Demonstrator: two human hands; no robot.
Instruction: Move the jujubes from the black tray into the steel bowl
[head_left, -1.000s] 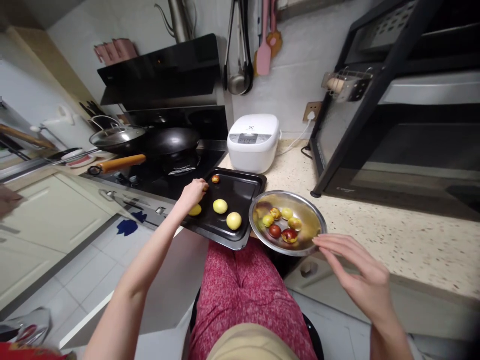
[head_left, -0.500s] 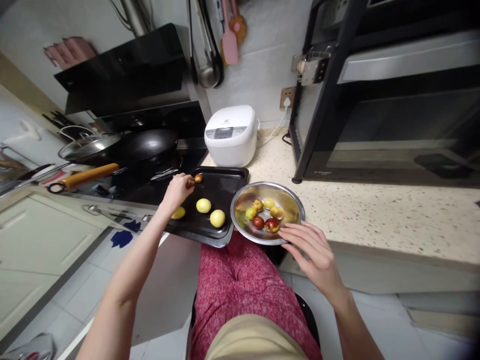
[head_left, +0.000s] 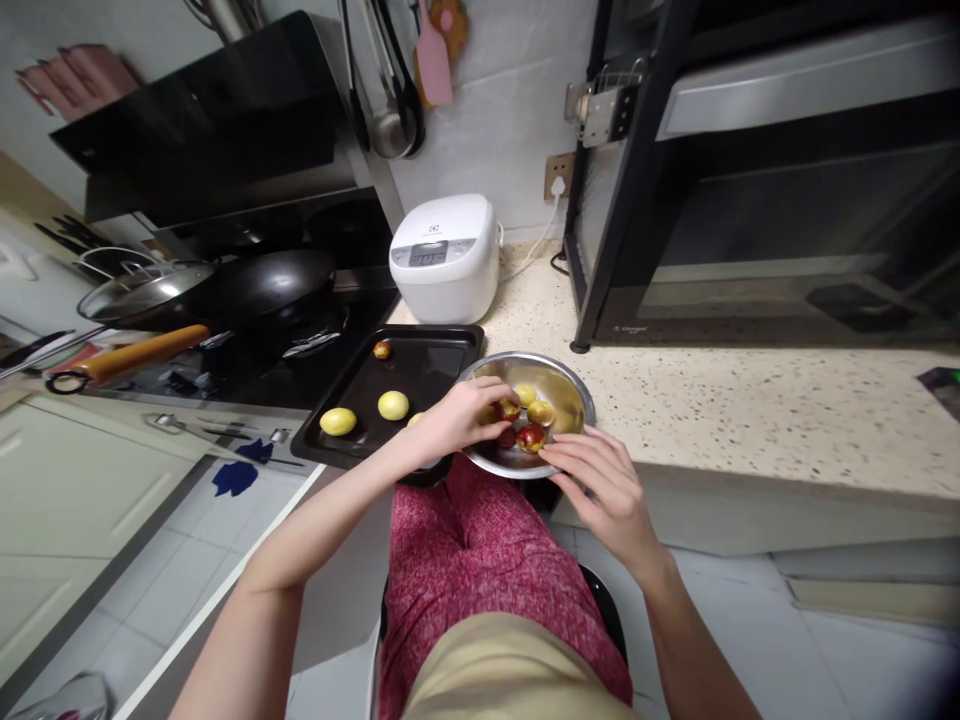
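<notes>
My left hand (head_left: 480, 412) is inside the steel bowl (head_left: 587, 400), its fingers closed round a small red-brown fruit (head_left: 508, 409). Under and beside it lie a shiny red fruit (head_left: 531, 438) and mottled yellow-green fruit (head_left: 540, 413); my fingers cover some of the others. At the near right rim, my right hand (head_left: 604, 490) grips the bowl, fingers over the edge and thumb below. To the left, the black baking tray (head_left: 439, 352) carries a small red-brown fruit (head_left: 382, 350) and larger yellow fruits (head_left: 337, 421), one partly hidden by my left forearm.
A white rice cooker (head_left: 444, 262) stands behind the tray. On the left, a black wok (head_left: 274, 285) and a glass-lidded pan (head_left: 154, 295) sit on the stove. A large black oven (head_left: 750, 250) stands on the speckled counter (head_left: 675, 400) at right.
My left hand has moved right, from the tray's far left into the bowl, with a red-brown fruit in its fingers. My right hand stays at the bowl's rim. The view has shifted slightly.
</notes>
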